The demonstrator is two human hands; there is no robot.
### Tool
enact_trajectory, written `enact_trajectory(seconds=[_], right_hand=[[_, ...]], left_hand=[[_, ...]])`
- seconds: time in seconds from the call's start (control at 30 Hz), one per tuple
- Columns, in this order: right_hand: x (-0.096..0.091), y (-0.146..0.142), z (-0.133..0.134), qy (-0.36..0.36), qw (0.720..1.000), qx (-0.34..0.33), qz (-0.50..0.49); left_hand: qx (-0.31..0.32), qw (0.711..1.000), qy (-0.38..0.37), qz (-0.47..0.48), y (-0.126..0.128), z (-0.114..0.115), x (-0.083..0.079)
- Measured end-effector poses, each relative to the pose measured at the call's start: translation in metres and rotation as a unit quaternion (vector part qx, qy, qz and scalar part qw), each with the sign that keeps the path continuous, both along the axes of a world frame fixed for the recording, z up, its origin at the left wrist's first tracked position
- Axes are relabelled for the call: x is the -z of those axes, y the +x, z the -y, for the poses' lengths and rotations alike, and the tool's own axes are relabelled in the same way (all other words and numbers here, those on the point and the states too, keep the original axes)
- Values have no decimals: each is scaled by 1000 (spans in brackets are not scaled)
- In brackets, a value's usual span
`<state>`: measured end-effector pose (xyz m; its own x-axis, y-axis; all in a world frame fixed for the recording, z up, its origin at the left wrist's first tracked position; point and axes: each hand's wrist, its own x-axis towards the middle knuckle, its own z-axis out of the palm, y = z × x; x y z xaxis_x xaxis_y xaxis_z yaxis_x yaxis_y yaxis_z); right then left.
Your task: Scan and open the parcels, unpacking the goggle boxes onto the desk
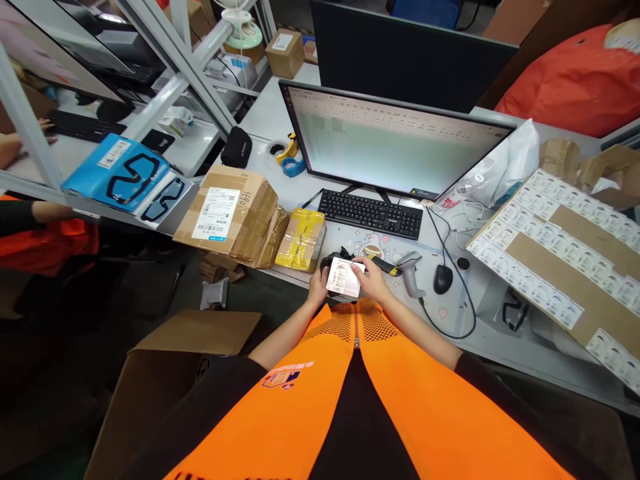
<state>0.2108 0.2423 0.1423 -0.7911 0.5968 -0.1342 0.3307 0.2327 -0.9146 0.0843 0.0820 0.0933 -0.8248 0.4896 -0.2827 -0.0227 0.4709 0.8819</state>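
Note:
Close in front of my vest, both hands hold a small white printed card or label (345,277); whether it is a flat label or the face of a small box I cannot tell. My left hand (317,288) grips its left edge, with some black item (327,261) beside the fingers, partly hidden. My right hand (373,280) has its fingers closed on the upper right corner. A handheld barcode scanner (411,275) lies just right of my right hand. The black keyboard (370,213) is beyond both hands, below the lit monitor (395,143).
A taped carton (220,213) and a yellow-taped package (301,240) stand left of my hands. At right are a mouse (443,279) and a cardboard sheet covered in labels (565,247). An open carton (150,387) sits below, left. A co-worker's arm shows far left.

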Motion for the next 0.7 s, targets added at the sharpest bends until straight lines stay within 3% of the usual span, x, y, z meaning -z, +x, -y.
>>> enact_trajectory(seconds=[0.07, 0.13, 0.27, 0.37, 0.47, 0.57, 0.63, 0.7], right_hand=[[5, -3, -2, -3, 1000, 17, 15], [9, -5, -5, -8, 999, 29, 30], [12, -2, -11, -25, 999, 25, 26], [14, -1, -12, -49, 999, 13, 12], [17, -2, -9, -63, 998, -3, -13], [24, 5, -5, -86, 995, 21, -48], [29, 21, -5, -118, 989, 58, -67], [33, 46, -4, -149, 980, 114, -62]], left_hand=[[-8, 1000, -14, -10, -2, -6, 3], [-7, 999, -24, -32, -6, -8, -3], [40, 975, 22, -218, -2, 6, -44], [199, 910, 55, -359, 13, 9, -82], [374, 839, -65, -390, 20, -14, -105], [435, 798, -182, -376, 4, -38, -112], [438, 806, -184, -352, -11, -38, -114], [412, 851, -133, -298, -23, -26, -115]])
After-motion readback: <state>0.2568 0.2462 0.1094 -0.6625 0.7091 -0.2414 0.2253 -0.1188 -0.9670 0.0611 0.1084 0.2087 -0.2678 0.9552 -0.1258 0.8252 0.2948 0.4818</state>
